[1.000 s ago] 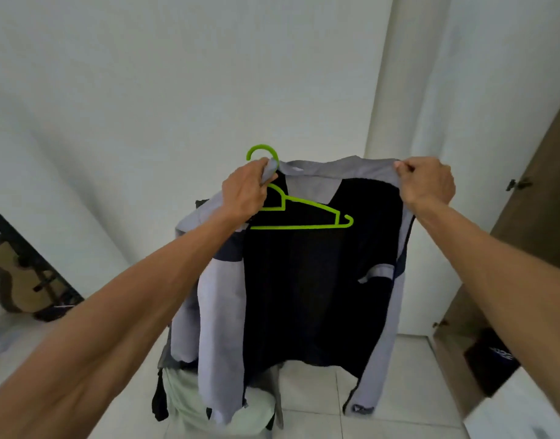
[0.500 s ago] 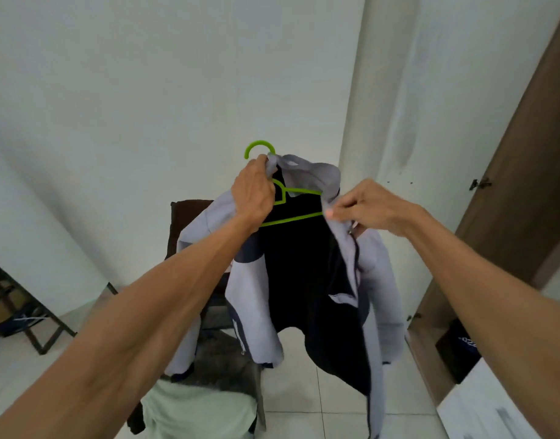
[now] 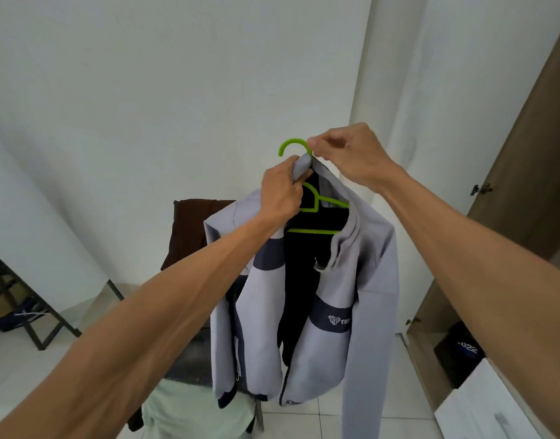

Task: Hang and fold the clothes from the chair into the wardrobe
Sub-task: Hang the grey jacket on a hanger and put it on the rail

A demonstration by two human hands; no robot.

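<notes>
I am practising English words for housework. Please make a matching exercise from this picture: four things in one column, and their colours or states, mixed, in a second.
1 hanger
2 jacket
3 garment on chair back
4 left hand

A brown
B bright green
C grips the collar
D grey with dark bands

Pairs: 1-B, 2-D, 3-A, 4-C

1. Grey jacket's [image 3: 370, 280] dark chest band [image 3: 330, 318], well below the right hand's [image 3: 345, 153] fingers [image 3: 316, 144] on the green hanger [image 3: 291, 145]: white logo, then "TR", remainder hidden by a fold.
2. Dark item [image 3: 462, 353] inside the wardrobe [image 3: 525, 153], far below-right of those fingers: blurred "022".
</notes>
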